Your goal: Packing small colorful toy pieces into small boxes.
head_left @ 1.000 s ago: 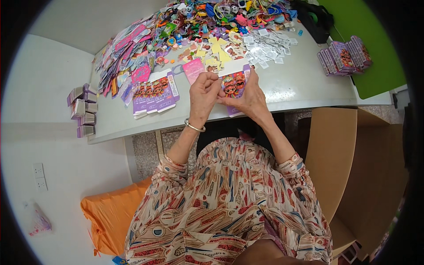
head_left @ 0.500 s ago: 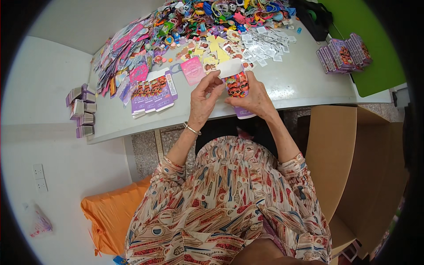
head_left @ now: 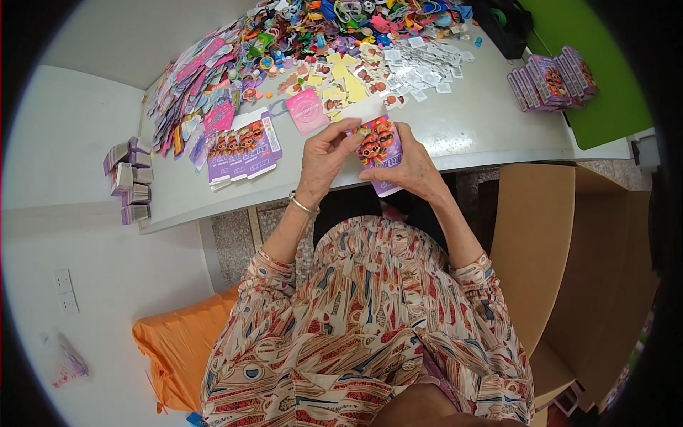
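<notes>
A small purple carton [head_left: 378, 146] with colourful cartoon figures is held up at the table's near edge, its white top flap [head_left: 364, 109] standing open at the far end. My right hand [head_left: 413, 169] wraps its right side, thumb across the lower front. At the upper left corner, by the flap, my left hand [head_left: 324, 158] has thumb and fingers closed on the carton's edge. Left of it lies a fanned stack of flat purple cartons [head_left: 245, 153]. Just beyond my left hand is a pink square card [head_left: 306, 112].
Pink packets [head_left: 196, 85], mixed small toys [head_left: 320, 28], yellow-backed picture cards [head_left: 348, 78] and small white sachets [head_left: 427, 67] cover the far table. Filled cartons [head_left: 548, 82] stand right, by a green board [head_left: 605, 107]. A big cardboard box [head_left: 533, 235] stands lower right, an orange bag [head_left: 185, 341] lower left.
The carton has tipped so that more of its printed front shows. My left hand has shifted slightly down and left, its fingers still by the flap.
</notes>
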